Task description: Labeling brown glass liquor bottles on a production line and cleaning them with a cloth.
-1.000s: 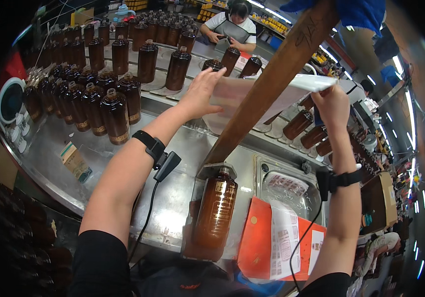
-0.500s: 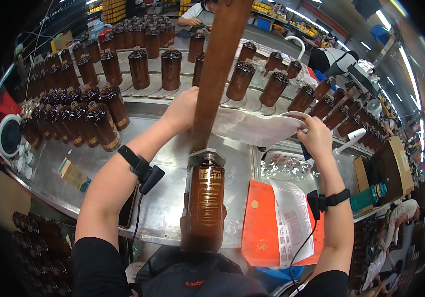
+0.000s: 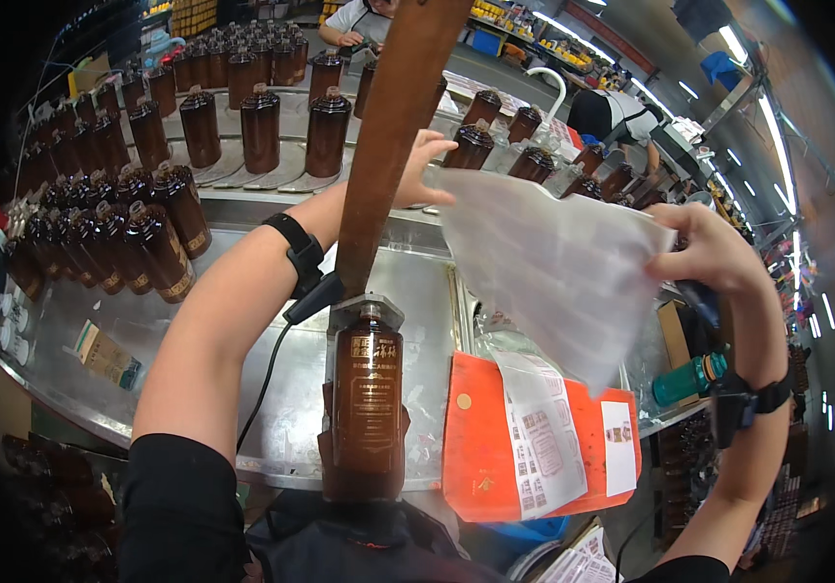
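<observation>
A large, pale, translucent sheet [image 3: 553, 262], blurred by motion, hangs across the bench in front of me. My right hand [image 3: 704, 243] pinches its right edge between thumb and fingers. Beside the sheet's upper left corner, my left hand [image 3: 424, 173] has its thumb and fingers spread; part of it passes behind a brown upright post [image 3: 393, 126]. Below the post, a brown bottle [image 3: 369, 413] with gold print rests in a holder, neck away from me. An orange folder [image 3: 471, 428] lies right of the bottle, with a printed clear sheet [image 3: 539, 437] on it.
Many brown bottles [image 3: 262, 131] stand on a conveyor [image 3: 233, 173] at the back, others crowd the left [image 3: 111, 253]. A small packet [image 3: 104, 358] lies on the metal bench. At right are a green flask [image 3: 689, 379] and a cardboard box. Other people work beyond.
The pale sheet has been lifted and spread open toward me. My right hand has moved right with its edge. My left hand has come out past the post's right side, fingers spread.
</observation>
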Available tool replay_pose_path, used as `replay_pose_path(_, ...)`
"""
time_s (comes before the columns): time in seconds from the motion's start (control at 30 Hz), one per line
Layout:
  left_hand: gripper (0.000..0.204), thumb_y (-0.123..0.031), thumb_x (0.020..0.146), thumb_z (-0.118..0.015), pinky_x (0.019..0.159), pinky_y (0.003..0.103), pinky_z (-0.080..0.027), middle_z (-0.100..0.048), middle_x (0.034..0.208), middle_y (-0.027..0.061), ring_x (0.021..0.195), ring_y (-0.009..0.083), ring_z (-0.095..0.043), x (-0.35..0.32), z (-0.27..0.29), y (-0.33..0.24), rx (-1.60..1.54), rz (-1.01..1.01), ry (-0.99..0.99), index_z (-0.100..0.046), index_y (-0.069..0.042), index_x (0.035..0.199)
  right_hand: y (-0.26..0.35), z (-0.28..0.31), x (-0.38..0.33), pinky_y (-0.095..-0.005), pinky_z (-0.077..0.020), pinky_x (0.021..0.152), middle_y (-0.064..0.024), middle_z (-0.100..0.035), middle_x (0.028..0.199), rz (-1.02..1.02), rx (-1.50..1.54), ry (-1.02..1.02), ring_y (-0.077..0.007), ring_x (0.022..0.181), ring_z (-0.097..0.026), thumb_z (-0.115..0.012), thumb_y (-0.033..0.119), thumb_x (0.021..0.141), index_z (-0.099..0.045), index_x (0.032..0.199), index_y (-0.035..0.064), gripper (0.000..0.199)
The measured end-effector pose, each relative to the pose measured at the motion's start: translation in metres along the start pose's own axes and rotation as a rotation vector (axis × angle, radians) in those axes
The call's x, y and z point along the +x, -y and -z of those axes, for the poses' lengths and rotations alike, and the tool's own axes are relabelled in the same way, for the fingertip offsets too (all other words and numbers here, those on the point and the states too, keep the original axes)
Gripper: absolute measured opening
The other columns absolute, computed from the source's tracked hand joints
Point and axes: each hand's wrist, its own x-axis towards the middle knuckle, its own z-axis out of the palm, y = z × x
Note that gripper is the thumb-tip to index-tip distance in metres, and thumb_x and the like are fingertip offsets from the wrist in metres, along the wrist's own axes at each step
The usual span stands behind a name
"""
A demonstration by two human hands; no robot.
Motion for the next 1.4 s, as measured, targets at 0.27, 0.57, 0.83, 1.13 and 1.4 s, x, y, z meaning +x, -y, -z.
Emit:
replay_pose_path(0.27,0.072,-0.044,0.083,-0.076,0.103,0.038,-0.043,-0.055,0.134,0.0176,0.123,0.0262,-0.053,-0.044,0.042,0.015,-0.264,0.208,0.471,-0.052,-0.002,0.136,-0.002,0.036,-0.005,-0.0220,-0.0465,0.056,-0.0035,-0.067,0.074,-0.360,0.239,0.020,-0.0102,0.062,-0.061,-0.072,0.011,0.068,-0.067,0.082,0.0007,0.019)
replay_pose_path(0.57,0.072,-0.032,0.092,-0.064,0.111,0.037,-0.034,-0.041,0.149,0.0157,0.137,0.0242,-0.041,-0.092,0.059,0.019,-0.877,0.568,0.559,-0.031,-0.009,0.151,0.011,-0.091,0.218,-0.0220,-0.0427,0.046,-0.0023,-0.064,0.068,-0.146,0.526,0.183,-0.0078,0.053,-0.055,-0.081,0.032,0.078,-0.076,0.087,0.0094,0.025)
replay_pose_path(0.83,0.119,-0.049,0.072,-0.081,0.116,0.047,-0.028,-0.009,0.158,0.0278,0.147,0.0380,-0.019,-0.165,0.051,0.025,-0.590,0.704,0.578,-0.008,-0.010,0.157,-0.036,-0.182,0.274,-0.0250,-0.0393,0.043,-0.0039,-0.065,0.070,-0.155,0.716,0.084,-0.0090,0.056,-0.058,-0.079,0.035,0.083,-0.070,0.093,0.0040,0.034)
replay_pose_path(1.13,0.088,-0.037,0.078,-0.072,0.119,0.044,-0.019,-0.015,0.159,0.0237,0.146,0.0400,-0.020,-0.139,0.034,-0.021,-0.211,0.431,0.659,-0.032,-0.009,0.151,-0.217,-0.220,0.135,-0.0280,-0.0418,0.042,-0.0105,-0.070,0.071,-0.650,0.463,0.174,-0.0132,0.050,-0.058,-0.074,0.034,0.084,-0.071,0.085,-0.0019,0.037)
replay_pose_path(1.4,0.070,-0.029,0.081,-0.066,0.116,0.048,-0.029,-0.024,0.158,0.0210,0.146,0.0363,-0.024,-0.143,0.024,-0.009,0.292,-0.070,0.722,-0.044,-0.007,0.143,-0.258,-0.264,0.100,-0.0253,-0.0390,0.042,-0.0084,-0.069,0.082,-0.650,0.715,0.057,-0.0121,0.056,-0.055,-0.069,0.040,0.088,-0.070,0.097,0.0015,0.040)
